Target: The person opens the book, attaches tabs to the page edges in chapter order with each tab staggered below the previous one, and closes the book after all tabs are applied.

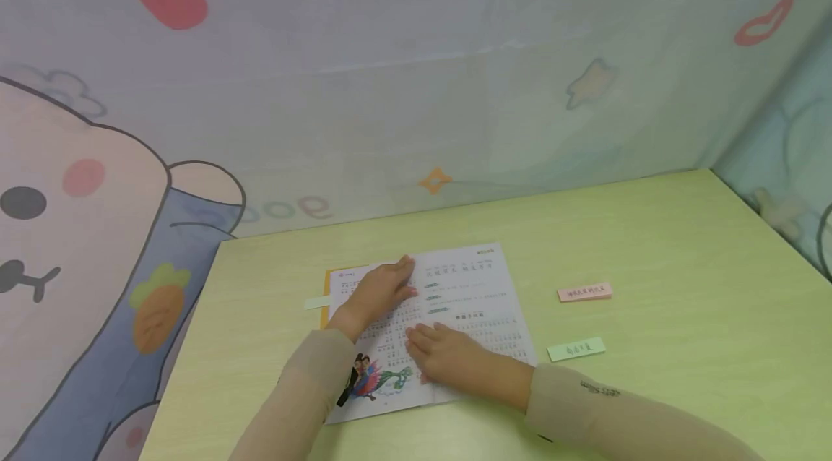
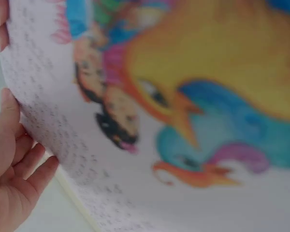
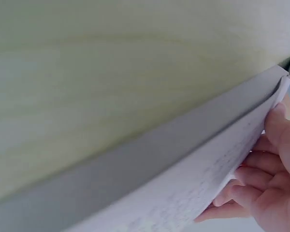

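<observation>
Nearest the camera, the beige right sleeve and left sleeve reach in from the lower edge of the head view. Beyond them both hands rest on an open illustrated book, which lies under the fingers on the pale yellow-green worktop. The left hand lies higher on the left-hand page, its fingers extended and slightly apart, touching the paper near the middle fold. Lower down, the right hand rests with lightly bent fingers close together near the fold, and grips nothing visible.

Below the left fingers is a coloured picture of figures and a bird; printed Chinese text surrounds both hands. Left of the left fingers, an orange strip shows along the book's edge, and a pale green tab sticks out. Well to the right of the right fingers lie a handwritten pink label and, nearer, a green label.
</observation>
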Demonstrator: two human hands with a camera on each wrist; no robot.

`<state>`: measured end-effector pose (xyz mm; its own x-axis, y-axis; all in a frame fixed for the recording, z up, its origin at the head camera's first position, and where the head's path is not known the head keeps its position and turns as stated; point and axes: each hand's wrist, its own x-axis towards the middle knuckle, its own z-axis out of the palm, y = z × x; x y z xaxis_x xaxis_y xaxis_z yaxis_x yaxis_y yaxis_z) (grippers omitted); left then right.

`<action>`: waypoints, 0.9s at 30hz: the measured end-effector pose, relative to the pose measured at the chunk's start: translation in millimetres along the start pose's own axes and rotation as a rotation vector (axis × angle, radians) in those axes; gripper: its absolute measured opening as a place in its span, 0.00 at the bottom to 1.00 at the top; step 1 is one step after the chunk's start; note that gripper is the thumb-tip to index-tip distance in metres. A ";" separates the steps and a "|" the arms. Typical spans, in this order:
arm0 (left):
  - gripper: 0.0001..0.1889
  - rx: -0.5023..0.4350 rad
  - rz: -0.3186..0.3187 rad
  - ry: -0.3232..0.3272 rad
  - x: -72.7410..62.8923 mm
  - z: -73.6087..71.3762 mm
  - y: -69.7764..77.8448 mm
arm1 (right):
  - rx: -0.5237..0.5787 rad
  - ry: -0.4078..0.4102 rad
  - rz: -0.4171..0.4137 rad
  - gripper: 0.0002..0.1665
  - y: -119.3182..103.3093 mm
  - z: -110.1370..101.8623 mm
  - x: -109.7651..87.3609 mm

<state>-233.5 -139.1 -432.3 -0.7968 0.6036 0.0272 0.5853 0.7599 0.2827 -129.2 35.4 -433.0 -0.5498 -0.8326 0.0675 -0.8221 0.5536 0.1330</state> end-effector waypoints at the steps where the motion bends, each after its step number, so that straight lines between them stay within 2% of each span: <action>1: 0.30 -0.010 -0.011 -0.012 0.6 -0.8 0.3 | -0.030 0.001 -0.005 0.33 -0.3 -0.1 1.0; 3: 0.34 -0.027 -0.034 -0.050 1.7 -2.7 1.4 | -0.035 -0.003 -0.004 0.33 -0.1 1.2 1.1; 9: 0.51 -0.095 -0.108 -0.204 3.6 -12.6 8.2 | 0.113 -0.019 -0.006 0.38 6.8 6.4 -4.1; 11: 0.53 -0.097 -0.126 -0.231 4.5 -15.2 10.9 | 0.120 -0.022 -0.016 0.40 8.6 6.3 -4.8; 14: 0.56 -0.077 -0.135 -0.238 6.6 -15.8 15.0 | 0.116 -0.023 -0.018 0.41 7.9 4.8 -5.3; 18: 0.55 -0.016 -0.134 -0.218 9.0 -12.6 18.9 | 0.085 -0.051 0.008 0.42 3.7 1.2 -3.7; 22: 0.55 0.053 -0.174 -0.235 10.7 -12.3 24.3 | 0.024 -0.097 0.033 0.43 -1.4 -0.5 -0.8; 27: 0.57 0.266 -0.198 -0.264 18.0 -19.0 34.0 | -0.014 -0.118 0.024 0.44 -2.8 -2.3 1.2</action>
<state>-230.8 -106.9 -404.0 -0.8521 0.4549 -0.2588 0.4711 0.8821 -0.0007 -127.2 32.9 -431.0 -0.5840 -0.8104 -0.0461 -0.8064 0.5728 0.1469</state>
